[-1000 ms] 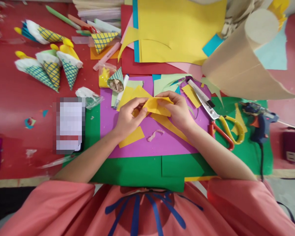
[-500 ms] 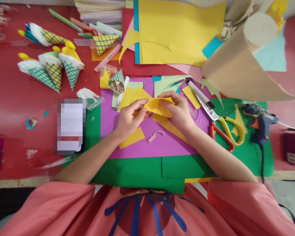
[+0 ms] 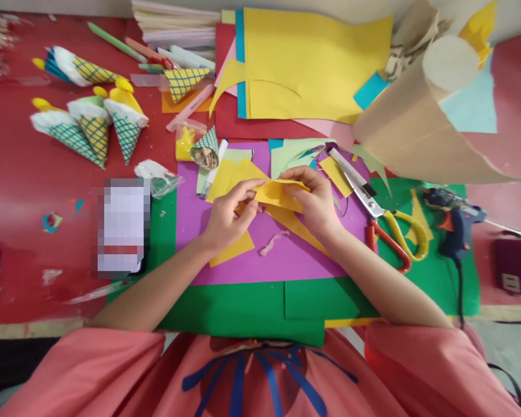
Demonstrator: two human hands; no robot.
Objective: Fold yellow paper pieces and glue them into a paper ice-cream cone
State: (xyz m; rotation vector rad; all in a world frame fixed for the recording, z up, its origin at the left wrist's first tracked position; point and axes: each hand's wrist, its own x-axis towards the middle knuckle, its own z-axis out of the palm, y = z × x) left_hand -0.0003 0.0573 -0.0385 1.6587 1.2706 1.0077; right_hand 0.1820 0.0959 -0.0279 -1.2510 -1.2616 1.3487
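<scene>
Between both hands, over a purple sheet [image 3: 226,266], is a small yellow paper piece [image 3: 278,195]. My left hand [image 3: 232,214] pinches its left end between thumb and fingers. At the right end, my right hand [image 3: 315,197] grips the paper, its thumb in front and fingers behind the upper edge. The piece looks bent or folded along its top. More yellow paper scraps [image 3: 238,249] lie under and beside the hands. A curled pink strip [image 3: 272,242] rests just below them. Large scissors [image 3: 375,211] with red and yellow handles lie right of my right hand.
A glue gun [image 3: 460,226] lies at the right, its cable running down. Patterned paper cones [image 3: 128,130] and a blurred phone [image 3: 121,229] are at the left. Behind stand yellow sheets [image 3: 316,63] and a large brown paper cone [image 3: 403,121].
The yellow piece's upper right edge has bent over more under my right fingers. Both hands keep their hold. The whole view has shifted slightly.
</scene>
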